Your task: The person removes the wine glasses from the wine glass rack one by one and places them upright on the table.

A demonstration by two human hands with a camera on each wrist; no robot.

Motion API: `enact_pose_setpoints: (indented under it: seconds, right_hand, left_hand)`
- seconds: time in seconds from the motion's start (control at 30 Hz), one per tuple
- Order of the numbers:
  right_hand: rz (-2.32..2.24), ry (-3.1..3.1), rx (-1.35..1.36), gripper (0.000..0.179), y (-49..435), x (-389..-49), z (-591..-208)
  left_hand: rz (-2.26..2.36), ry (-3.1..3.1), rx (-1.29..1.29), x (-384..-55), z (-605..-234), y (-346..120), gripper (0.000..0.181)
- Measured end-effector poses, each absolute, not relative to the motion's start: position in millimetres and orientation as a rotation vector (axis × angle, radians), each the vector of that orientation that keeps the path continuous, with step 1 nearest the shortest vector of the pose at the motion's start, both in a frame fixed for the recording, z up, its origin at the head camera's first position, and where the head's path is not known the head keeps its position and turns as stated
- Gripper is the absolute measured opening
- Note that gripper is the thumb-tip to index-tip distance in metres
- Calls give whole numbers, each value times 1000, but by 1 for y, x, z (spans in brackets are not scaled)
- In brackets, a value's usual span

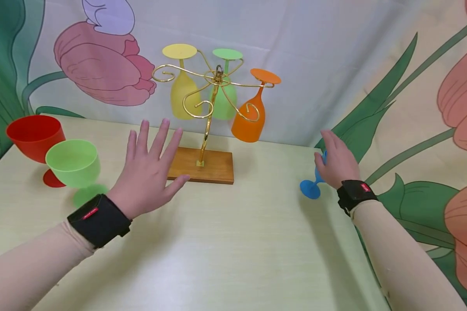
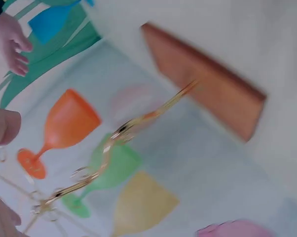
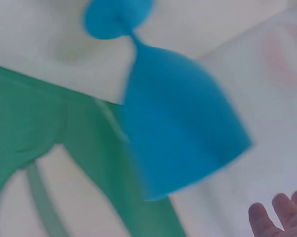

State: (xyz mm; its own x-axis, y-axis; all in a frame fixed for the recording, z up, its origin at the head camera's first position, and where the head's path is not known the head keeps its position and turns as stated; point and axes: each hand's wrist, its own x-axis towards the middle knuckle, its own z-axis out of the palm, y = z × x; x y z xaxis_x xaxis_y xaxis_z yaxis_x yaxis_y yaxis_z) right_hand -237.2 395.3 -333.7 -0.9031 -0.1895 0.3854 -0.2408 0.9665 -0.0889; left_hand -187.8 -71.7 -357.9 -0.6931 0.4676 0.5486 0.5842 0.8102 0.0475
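Observation:
My left hand (image 1: pixel 144 179), fingers spread and straight, is held over the table in front of a gold stemware rack (image 1: pixel 207 129) on a wooden base (image 1: pixel 208 168); it holds nothing. Upside down from the rack's curled arms hang a yellow goblet (image 1: pixel 184 97), a green goblet (image 1: pixel 226 101) and an orange goblet (image 1: pixel 249 121), the orange one tilted. At the right, my right hand (image 1: pixel 339 162) is beside a blue goblet (image 1: pixel 310 190), partly covering it in the head view. The right wrist view shows that goblet's bowl (image 3: pixel 178 118) apart from the fingertips (image 3: pixel 261 217).
Left of my left hand stand a light green goblet (image 1: pixel 73 162) and, behind it, a red goblet (image 1: pixel 35 134), both upright. A curtain with printed flowers (image 1: pixel 288 103) hangs behind the pale table (image 1: pixel 233 246) and along its right side.

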Motion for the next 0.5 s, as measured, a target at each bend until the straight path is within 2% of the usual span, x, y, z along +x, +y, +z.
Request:
enact_pose_setpoints:
  seconds: [0.13, 0.37, 0.43, 0.5]
  right_hand:
    - [232, -2673, 395, 70, 366, -245, -315]
    - [222, -2534, 612, 75, 298, -252, -283]
    - [221, -2503, 676, 74, 285, -254, -274]
    - [226, -2469, 737, 73, 277, -258, -266]
  left_hand:
    - [-228, -2336, -800, -195, -319, -53, 88]
    - [-249, -2200, -879, -193, -290, -36, 36]
    - [-286, -2172, -901, -195, -286, -35, 29]
    - [-319, -2151, -928, -198, -283, -33, 32]
